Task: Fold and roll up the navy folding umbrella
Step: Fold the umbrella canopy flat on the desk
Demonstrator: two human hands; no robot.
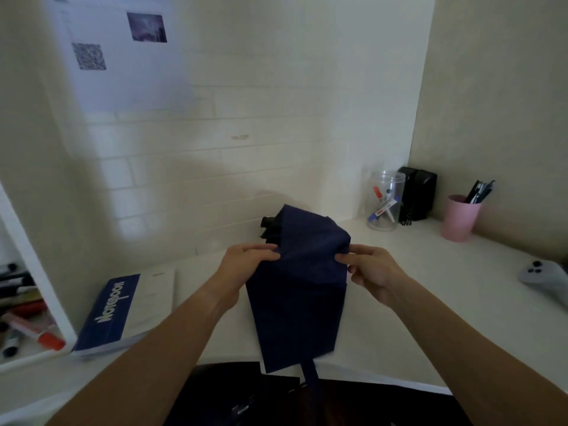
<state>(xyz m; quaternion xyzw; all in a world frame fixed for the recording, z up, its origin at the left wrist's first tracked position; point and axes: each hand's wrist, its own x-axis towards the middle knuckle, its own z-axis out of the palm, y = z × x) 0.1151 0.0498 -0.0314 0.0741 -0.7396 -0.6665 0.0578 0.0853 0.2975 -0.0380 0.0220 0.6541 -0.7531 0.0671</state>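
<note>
The navy folding umbrella (299, 290) is held above the white desk (430, 272), collapsed, its fabric hanging in flat panels towards me. Its black end (269, 224) pokes out at the far upper left. A navy closing strap (310, 368) dangles from the lower edge over the desk's front edge. My left hand (246, 262) pinches the fabric on the left side. On the right side my right hand (368, 269) pinches the fabric at the same height. Both hands are level, with a fabric panel stretched between them.
A blue notebook (113, 312) lies at the left on the desk. At the back right stand a clear jar of markers (384, 201), a black box (418, 192) and a pink cup of pens (461, 219). A grey device (544, 275) lies at the far right. A tray of markers (24, 318) sits at the left.
</note>
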